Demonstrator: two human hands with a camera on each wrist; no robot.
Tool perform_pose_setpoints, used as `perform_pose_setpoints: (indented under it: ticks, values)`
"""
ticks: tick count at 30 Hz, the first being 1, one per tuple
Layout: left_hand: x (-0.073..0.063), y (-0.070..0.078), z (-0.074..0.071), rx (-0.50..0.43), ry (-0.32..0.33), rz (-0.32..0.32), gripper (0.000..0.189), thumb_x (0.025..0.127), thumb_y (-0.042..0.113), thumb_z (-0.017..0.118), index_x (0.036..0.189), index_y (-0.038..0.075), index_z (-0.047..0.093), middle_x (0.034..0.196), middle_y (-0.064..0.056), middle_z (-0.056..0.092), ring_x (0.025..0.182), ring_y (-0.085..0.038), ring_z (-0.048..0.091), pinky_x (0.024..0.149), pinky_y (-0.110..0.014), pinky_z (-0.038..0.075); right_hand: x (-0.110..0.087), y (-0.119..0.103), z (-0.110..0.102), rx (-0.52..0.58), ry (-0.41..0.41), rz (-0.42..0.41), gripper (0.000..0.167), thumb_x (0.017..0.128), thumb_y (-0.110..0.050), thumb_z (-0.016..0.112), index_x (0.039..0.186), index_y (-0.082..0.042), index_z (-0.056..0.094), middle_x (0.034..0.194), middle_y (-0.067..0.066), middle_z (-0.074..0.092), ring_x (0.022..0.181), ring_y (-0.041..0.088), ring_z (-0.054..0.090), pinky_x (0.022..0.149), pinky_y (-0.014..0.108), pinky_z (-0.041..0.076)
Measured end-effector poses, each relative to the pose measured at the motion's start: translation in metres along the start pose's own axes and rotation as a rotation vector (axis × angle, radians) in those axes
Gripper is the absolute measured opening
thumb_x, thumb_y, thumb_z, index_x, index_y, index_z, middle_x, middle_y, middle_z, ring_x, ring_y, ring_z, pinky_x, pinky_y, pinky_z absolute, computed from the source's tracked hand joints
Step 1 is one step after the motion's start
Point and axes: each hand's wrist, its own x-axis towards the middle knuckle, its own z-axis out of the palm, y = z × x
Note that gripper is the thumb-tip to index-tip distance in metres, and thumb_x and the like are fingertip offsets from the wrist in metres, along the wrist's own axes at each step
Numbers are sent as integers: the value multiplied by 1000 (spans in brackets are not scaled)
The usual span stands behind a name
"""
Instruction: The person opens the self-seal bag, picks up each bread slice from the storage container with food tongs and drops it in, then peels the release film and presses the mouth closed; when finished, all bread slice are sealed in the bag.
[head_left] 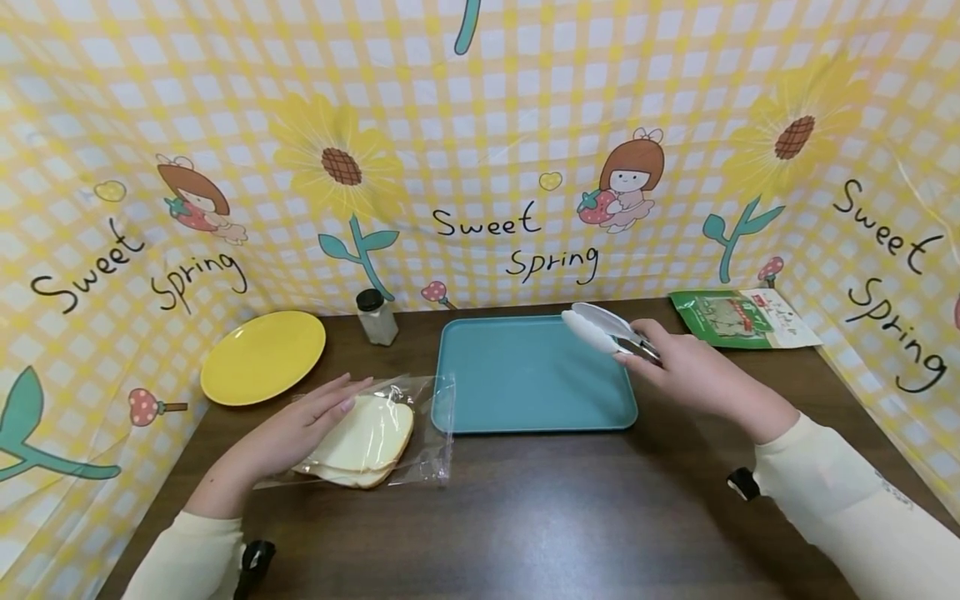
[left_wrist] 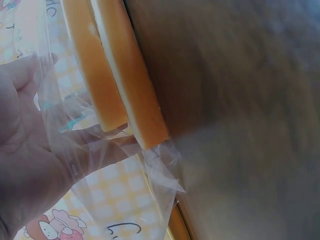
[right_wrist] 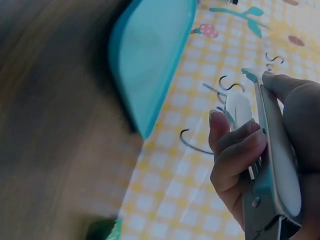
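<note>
My left hand [head_left: 300, 429] rests on a clear plastic bag [head_left: 435, 462] with slices of white bread [head_left: 378, 429] inside, its fingers straight along the bag's left part. In the left wrist view, two brown-crusted bread slices [left_wrist: 132, 75] stand out close up, and the fingers show through the crinkled film. My right hand [head_left: 693, 371] holds a pair of tongs [head_left: 592, 327] with pale scalloped heads and metal arms. These tongs are over the right part of a blue-green tray [head_left: 525, 375]. The right wrist view shows the fingers curled round the tongs' arms [right_wrist: 282, 165].
A yellow plate [head_left: 262, 358] lies at the back left, with a black-capped shaker [head_left: 377, 318] to its right. A green and white food packet [head_left: 742, 318] lies at the back right. A checked cloth [head_left: 480, 150] hangs round the dark wooden table [head_left: 525, 517].
</note>
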Motion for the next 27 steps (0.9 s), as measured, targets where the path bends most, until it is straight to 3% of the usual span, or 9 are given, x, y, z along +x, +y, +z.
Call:
perform_pose_setpoints:
  ticks: [6, 11, 19, 22, 27]
  values:
    - [1, 2, -3, -3, 1, 12, 48, 116, 51, 36, 163, 43, 43, 177, -22, 26, 162, -52, 26, 122, -77, 26, 0, 24, 3, 107, -41, 96, 82, 109, -64, 45, 159, -1, 30, 100, 15, 67, 69, 20, 54, 61, 34, 44]
    - [1, 4, -4, -11, -12, 6, 48, 116, 51, 36, 163, 44, 42, 178, -21, 25, 162, -52, 26, 122, -77, 26, 0, 43, 9, 246, -76, 174, 87, 110, -66, 41, 160, 3, 22, 104, 18, 66, 64, 21, 55, 56, 37, 50]
    - [0, 1, -1, -24, -13, 3, 48, 116, 51, 35, 163, 43, 43, 178, -21, 25, 163, -50, 25, 123, -77, 25, -2, 54, 23, 368, -125, 252, 92, 111, -65, 38, 157, 12, 16, 99, 18, 67, 68, 22, 62, 64, 38, 60]
    - [-2, 0, -2, -21, -10, -2, 48, 116, 51, 35, 163, 43, 43, 177, -20, 26, 163, -50, 25, 123, -77, 24, -2, 56, 24, 324, -153, 275, 92, 112, -63, 33, 151, 18, 17, 94, 16, 69, 69, 22, 63, 64, 37, 57]
    - [-2, -1, -2, -20, -9, -1, 48, 116, 51, 36, 163, 43, 43, 177, -21, 26, 163, -50, 25, 123, -77, 24, -3, 60, 22, 148, -170, 297, 92, 112, -63, 28, 139, 25, 28, 95, 22, 68, 74, 24, 66, 64, 35, 53]
